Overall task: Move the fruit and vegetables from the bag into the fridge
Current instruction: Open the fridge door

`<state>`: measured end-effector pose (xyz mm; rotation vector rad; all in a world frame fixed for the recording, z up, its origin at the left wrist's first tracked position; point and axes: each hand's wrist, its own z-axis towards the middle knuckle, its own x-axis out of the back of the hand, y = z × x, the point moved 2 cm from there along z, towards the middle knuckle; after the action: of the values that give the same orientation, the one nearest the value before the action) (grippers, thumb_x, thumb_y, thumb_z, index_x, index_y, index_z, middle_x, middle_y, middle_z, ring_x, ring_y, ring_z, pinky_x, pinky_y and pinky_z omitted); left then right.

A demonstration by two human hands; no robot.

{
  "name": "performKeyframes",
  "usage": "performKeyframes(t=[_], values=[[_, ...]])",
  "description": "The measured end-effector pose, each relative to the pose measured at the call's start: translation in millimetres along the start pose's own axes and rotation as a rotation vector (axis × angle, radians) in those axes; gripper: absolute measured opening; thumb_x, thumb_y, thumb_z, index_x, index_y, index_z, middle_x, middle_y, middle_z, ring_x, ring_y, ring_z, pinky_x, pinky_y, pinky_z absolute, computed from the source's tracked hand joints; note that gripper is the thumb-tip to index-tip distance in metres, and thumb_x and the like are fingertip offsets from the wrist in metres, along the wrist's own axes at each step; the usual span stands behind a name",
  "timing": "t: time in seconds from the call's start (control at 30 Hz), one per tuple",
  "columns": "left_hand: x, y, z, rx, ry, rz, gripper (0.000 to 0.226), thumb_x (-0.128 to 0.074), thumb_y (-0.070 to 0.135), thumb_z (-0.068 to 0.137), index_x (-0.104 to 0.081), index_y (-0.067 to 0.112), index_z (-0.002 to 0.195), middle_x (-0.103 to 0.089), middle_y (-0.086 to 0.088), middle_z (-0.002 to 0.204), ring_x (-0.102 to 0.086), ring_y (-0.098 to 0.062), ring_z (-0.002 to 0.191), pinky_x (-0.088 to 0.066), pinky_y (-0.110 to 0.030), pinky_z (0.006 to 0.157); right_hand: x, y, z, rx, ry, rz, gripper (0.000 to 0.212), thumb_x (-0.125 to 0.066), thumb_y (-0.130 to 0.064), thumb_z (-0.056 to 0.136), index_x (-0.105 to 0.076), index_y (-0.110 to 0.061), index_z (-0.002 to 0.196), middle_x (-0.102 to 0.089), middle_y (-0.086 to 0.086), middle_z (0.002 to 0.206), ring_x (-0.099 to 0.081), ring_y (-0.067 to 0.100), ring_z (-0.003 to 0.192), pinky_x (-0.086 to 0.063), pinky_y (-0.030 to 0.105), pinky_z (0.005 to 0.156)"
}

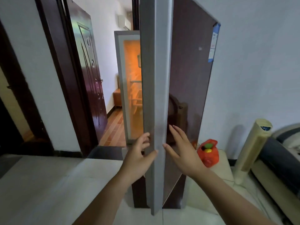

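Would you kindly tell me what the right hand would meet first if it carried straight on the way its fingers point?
Most likely the dark front of the fridge door, near its round recessed handle: the right hand aims its straight fingers up at it. Whether they already touch is unclear.

The door [155, 95] stands edge-on at centre, blocking the straight approach. The fridge opening [132, 88] shows as a narrow gap left of it. The bag [209, 157] sits right of the door, clear above, with the fan [253, 143] near.
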<state>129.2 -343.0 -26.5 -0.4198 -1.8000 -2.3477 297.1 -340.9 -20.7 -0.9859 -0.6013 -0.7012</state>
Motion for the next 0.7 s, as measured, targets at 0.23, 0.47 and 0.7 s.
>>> performKeyframes(t=[0.23,0.47,0.7], values=[[-49,42,-39,-0.188,-0.179,0.182,0.040,-0.061,0.027,0.086,-0.045,0.050,0.115,-0.042,0.028,0.122,-0.043,0.012,0.113,-0.042,-0.011,0.079,72,7,-74,-0.089,0.101,-0.012,0.065,-0.041,-0.057,0.088,-0.028,-0.027,0.144,-0.030,-0.013,0.149,-0.030,0.002,0.133,-0.030,0.029,0.111],[-101,71,-48,-0.225,-0.131,0.172,0.051,-0.061,0.026,0.087,-0.038,0.043,0.129,-0.041,0.022,0.133,-0.043,0.006,0.117,-0.041,-0.018,0.088,120,44,-111,-0.148,0.245,0.007,0.065,-0.061,-0.044,0.084,-0.037,-0.020,0.140,-0.045,-0.004,0.137,-0.051,0.006,0.114,-0.048,0.032,0.097],[-193,97,-62,-0.188,-0.095,0.123,0.063,-0.061,0.025,0.087,-0.024,0.040,0.135,-0.034,0.021,0.133,-0.041,0.005,0.117,-0.042,-0.023,0.093,166,101,-135,-0.123,0.282,0.080,0.051,-0.064,-0.031,0.086,-0.046,-0.024,0.133,-0.053,-0.006,0.128,-0.057,0.004,0.101,-0.055,0.026,0.083]])
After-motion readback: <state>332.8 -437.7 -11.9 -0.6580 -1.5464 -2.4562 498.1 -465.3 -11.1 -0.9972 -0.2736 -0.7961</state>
